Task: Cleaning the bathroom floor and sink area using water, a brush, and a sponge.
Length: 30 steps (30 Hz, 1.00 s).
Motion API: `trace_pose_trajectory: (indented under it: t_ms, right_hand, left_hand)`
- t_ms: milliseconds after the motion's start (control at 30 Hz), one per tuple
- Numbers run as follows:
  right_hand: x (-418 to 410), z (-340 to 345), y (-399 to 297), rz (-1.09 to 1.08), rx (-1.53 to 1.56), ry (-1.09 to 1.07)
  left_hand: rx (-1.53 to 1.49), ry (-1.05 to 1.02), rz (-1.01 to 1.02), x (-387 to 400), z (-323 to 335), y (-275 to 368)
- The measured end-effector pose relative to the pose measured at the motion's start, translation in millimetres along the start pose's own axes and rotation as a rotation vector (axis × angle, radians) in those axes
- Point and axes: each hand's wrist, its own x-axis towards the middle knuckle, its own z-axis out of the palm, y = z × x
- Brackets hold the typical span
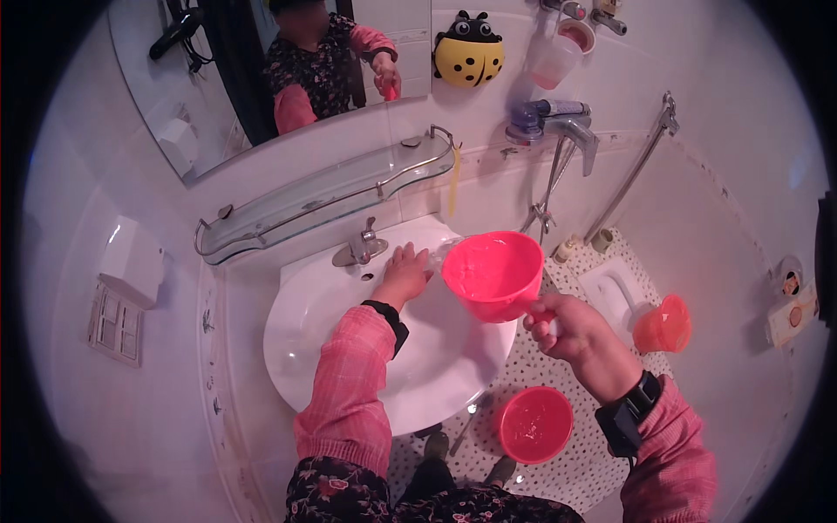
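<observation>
My right hand (572, 330) grips the handle of a pink plastic dipper (494, 274), held over the right edge of the white washbasin (451, 366). Water spills from the dipper's left rim beside my left hand (404, 271). That hand holds nothing; its fingers are extended over the back of the basin, just right of the chrome faucet (361, 248). A red plastic bucket (536, 425) stands on the speckled floor below, right of the basin.
A glass shelf with a metal rail (327, 196) runs above the basin, under a mirror (216, 104). On the right are a squat toilet (611, 287), an orange bucket (664, 325) and a shower mixer with a hose (569, 131). A white dispenser (133, 261) hangs at left.
</observation>
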Motion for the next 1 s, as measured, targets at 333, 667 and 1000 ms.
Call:
trace_pose_trajectory:
  t_ms: [333, 667, 1000]
  right_hand:
    - [-81.2, -18.0, -11.4, -0.369, -0.372, 0.087]
    - [-115.5, -9.4, -19.8, -0.346, -0.352, 0.34]
    - [-85.8, -40.2, 5.5, -0.32, -0.215, 0.11]
  left_hand:
    - [0.055, 0.064, 0.062, 10.3, 21.0, 14.6]
    - [-0.184, -0.037, 0.274, -20.1, 43.3, 110.0]
    - [-0.169, -0.074, 0.006, -20.2, 80.2, 130.7]
